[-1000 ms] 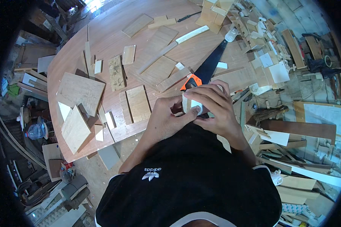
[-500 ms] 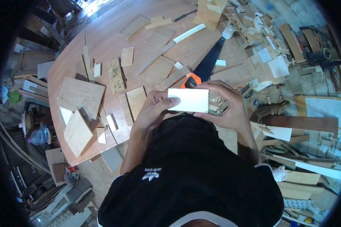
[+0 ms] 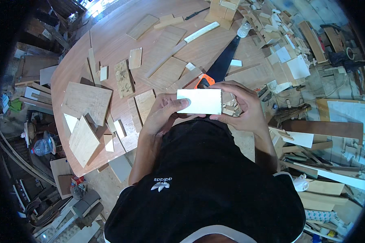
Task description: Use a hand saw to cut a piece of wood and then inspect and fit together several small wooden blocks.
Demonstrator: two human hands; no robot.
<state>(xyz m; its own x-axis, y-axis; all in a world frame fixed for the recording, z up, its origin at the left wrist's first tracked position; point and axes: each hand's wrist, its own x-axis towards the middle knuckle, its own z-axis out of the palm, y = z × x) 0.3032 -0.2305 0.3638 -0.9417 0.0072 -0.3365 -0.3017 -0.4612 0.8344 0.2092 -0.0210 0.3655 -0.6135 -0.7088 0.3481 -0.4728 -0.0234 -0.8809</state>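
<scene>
both forearms reach forward past the black shirt (image 3: 215, 178). in front of the waist, the left hand (image 3: 160, 111) pinches the left end of a white block (image 3: 202, 102), thumb on top; the right hand (image 3: 249, 106) curves in a wide c around its right end, grip unclear. the shirt bears a small white emblem (image 3: 160, 186) with lettering (image 3: 163, 179).

Place: a woodworking workshop, crowded with timber
Worktop (image 3: 75, 67): wood-coloured, with flat boards (image 3: 87, 101), strips (image 3: 202, 32) and small blocks (image 3: 104, 73) strewn over it
Handsaw (image 3: 225, 60): dark blade, orange-and-black handle, lying on the worktop
Offcuts (image 3: 269, 39): a jumbled heap along the worktop's right side
Long planks (image 3: 322, 130): piled loosely right of the worktop, near a twig brush (image 3: 292, 114)
Panels (image 3: 37, 69): among clutter left of the worktop
Floor (image 3: 108, 182): specked with debris, beside the worktop's near edge
</scene>
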